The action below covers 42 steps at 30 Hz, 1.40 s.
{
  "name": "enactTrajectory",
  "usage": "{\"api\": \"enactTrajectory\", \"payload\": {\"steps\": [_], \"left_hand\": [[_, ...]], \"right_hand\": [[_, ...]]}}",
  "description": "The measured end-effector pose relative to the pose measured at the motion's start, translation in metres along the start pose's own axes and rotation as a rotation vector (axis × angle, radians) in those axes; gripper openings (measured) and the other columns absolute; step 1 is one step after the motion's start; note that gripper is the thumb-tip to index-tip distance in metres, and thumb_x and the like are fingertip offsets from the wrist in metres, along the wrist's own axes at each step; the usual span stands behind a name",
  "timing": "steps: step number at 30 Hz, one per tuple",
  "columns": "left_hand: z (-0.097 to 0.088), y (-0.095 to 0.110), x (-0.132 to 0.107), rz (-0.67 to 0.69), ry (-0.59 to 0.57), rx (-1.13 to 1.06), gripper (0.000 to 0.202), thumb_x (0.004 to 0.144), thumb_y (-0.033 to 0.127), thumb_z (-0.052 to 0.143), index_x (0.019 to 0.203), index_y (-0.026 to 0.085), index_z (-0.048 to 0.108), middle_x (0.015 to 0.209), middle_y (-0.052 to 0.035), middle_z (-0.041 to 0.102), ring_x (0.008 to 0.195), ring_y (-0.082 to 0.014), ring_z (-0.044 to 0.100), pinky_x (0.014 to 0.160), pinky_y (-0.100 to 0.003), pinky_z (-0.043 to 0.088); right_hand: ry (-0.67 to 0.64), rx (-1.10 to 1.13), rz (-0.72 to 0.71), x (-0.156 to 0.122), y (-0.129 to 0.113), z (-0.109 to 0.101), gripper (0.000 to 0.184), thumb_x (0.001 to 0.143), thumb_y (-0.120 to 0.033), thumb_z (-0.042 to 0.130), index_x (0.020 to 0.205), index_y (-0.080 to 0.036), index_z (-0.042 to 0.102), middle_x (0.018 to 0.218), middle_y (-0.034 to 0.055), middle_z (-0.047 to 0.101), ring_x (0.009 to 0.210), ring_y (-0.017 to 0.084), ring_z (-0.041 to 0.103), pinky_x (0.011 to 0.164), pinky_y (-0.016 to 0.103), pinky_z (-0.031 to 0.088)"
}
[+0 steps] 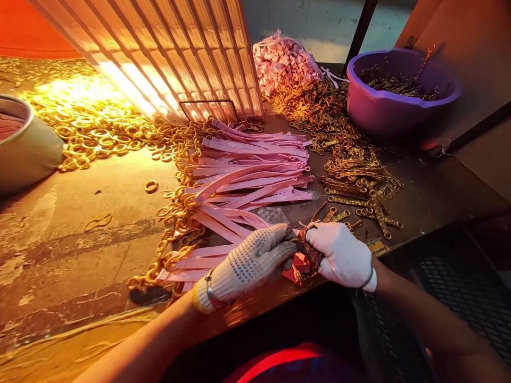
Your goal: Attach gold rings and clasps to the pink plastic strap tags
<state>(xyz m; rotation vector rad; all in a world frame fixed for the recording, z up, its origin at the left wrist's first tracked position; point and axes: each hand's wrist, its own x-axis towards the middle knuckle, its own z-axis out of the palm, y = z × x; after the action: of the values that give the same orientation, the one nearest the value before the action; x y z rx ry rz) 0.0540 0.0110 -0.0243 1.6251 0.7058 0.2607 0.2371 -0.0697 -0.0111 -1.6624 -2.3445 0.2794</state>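
Observation:
My left hand (255, 252), in a cream glove with grey dots, is closed at the table's front edge. My right hand (339, 252), in a white glove with dark fingertips, is closed right beside it, the fingertips meeting. A bit of pink strap and gold metal shows between them; the fingers hide most of it. Under the hands lies a red piece (300, 264) with small gold metal parts. Beyond my left hand are many pink straps (255, 170) laid side by side, with gold rings (186, 199) at their left ends. Twisted gold metal links (351, 181) lie beyond my right hand.
A heap of gold rings (107, 133) spreads under a bright light at the left, beside a pale bucket (40, 154). A ribbed panel (167, 58) stands at the back. Behind are a bag of pink pieces (283, 61) and a purple basin (391, 111) holding metal links.

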Motion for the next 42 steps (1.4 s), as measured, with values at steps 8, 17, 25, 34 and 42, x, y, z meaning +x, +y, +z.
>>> {"api": "enactTrajectory", "payload": {"steps": [8, 17, 25, 34, 42], "left_hand": [[0.006, 0.016, 0.029, -0.115, 0.058, -0.31, 0.03, 0.092, 0.043, 0.053, 0.073, 0.021, 0.048, 0.055, 0.0057, 0.047, 0.039, -0.0073, 0.034, 0.037, -0.019, 0.027], [0.0, -0.001, 0.12, 0.11, 0.122, 1.039, 0.028, 0.097, 0.022, 0.044, 0.111, 0.013, 0.066, 0.111, -0.0152, 0.067, 0.092, -0.0248, 0.068, 0.079, -0.035, 0.053], [-0.012, 0.001, 0.082, -0.003, 0.057, 0.219, 0.026, 0.094, 0.038, 0.053, 0.089, 0.017, 0.066, 0.078, -0.0046, 0.068, 0.06, -0.0135, 0.06, 0.051, -0.021, 0.045], [-0.022, 0.002, 0.014, -0.173, 0.079, -0.182, 0.035, 0.087, 0.05, 0.06, 0.074, 0.019, 0.053, 0.051, 0.0064, 0.045, 0.04, -0.0063, 0.033, 0.037, -0.017, 0.024], [-0.02, -0.014, 0.002, 0.146, 0.238, 0.229, 0.019, 0.084, 0.035, 0.056, 0.078, 0.02, 0.066, 0.08, -0.0051, 0.072, 0.072, -0.018, 0.064, 0.069, -0.026, 0.053]], "right_hand": [[0.3, -0.163, 0.199, -0.01, 0.001, 0.018, 0.017, 0.088, -0.018, 0.05, 0.093, -0.014, 0.066, 0.079, 0.0105, 0.068, 0.071, 0.023, 0.063, 0.066, 0.031, 0.047], [0.445, 0.251, 0.302, -0.015, 0.033, 0.026, 0.027, 0.087, -0.014, 0.05, 0.109, -0.016, 0.066, 0.093, 0.0111, 0.074, 0.086, 0.025, 0.071, 0.08, 0.035, 0.055], [0.364, 0.227, 0.279, -0.013, 0.035, 0.029, 0.043, 0.072, -0.003, 0.047, 0.108, -0.016, 0.065, 0.096, 0.0108, 0.072, 0.103, 0.027, 0.068, 0.097, 0.039, 0.052], [0.073, -0.105, 0.212, 0.011, -0.009, 0.019, 0.019, 0.082, -0.011, 0.052, 0.093, -0.017, 0.065, 0.087, 0.0099, 0.07, 0.08, 0.026, 0.067, 0.073, 0.033, 0.053], [0.01, -0.334, 0.157, 0.021, -0.024, 0.03, 0.012, 0.083, -0.014, 0.052, 0.086, -0.017, 0.064, 0.077, 0.0091, 0.065, 0.069, 0.024, 0.063, 0.06, 0.032, 0.045]]}}
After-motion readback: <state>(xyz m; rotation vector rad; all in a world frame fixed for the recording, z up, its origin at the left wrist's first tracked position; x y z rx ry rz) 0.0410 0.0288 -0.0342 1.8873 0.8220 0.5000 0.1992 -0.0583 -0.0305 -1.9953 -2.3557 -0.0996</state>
